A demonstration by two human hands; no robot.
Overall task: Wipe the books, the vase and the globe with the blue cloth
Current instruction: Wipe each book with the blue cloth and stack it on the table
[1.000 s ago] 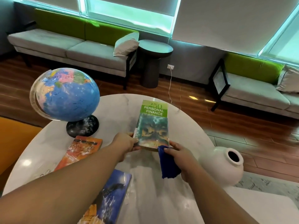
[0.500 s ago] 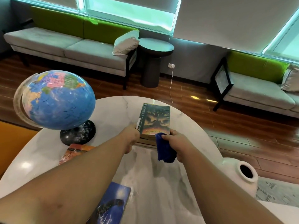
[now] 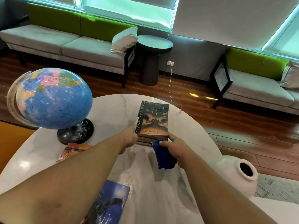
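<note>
White marble desk (image 3: 113, 110) carries the blue globe (image 3: 53, 97) on its black base at left and the white vase (image 3: 239, 177) near right, partly behind the right arm. A dark owl-cover book (image 3: 152, 118) now squarely hides the green cover seen a second ago. Right hand (image 3: 176, 146) grips the hanging blue cloth (image 3: 164, 157) at the book's near edge; left hand (image 3: 129, 138) touches its near-left corner, fingers hidden, grip unclear.
</note>
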